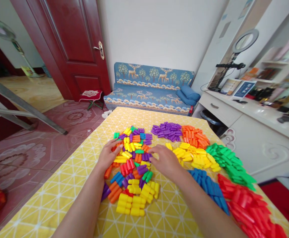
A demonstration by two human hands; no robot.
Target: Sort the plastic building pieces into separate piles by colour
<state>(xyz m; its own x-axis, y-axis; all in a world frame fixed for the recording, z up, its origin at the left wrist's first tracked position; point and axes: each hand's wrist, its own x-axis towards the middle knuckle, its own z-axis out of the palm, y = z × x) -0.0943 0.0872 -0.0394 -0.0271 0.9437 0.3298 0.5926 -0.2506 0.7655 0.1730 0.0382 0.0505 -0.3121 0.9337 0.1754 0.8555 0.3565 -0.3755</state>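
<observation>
A mixed heap of small plastic blocks (134,158) in several colours lies on the yellow patterned tablecloth (60,195). My left hand (109,154) rests on the heap's left edge with its fingers bent over some blocks. My right hand (165,159) lies on the heap's right side, fingers curled down onto blocks; what they hold is hidden. To the right lie sorted piles: purple (166,129), orange (194,136), yellow (196,155), green (230,163), blue (209,186) and red (251,205).
A blue patterned sofa (149,89) stands behind the table by a dark red door (70,43). A white desk (246,115) with a ring light (245,41) and shelves runs along the right. A metal ladder (17,105) lies on the floor at left.
</observation>
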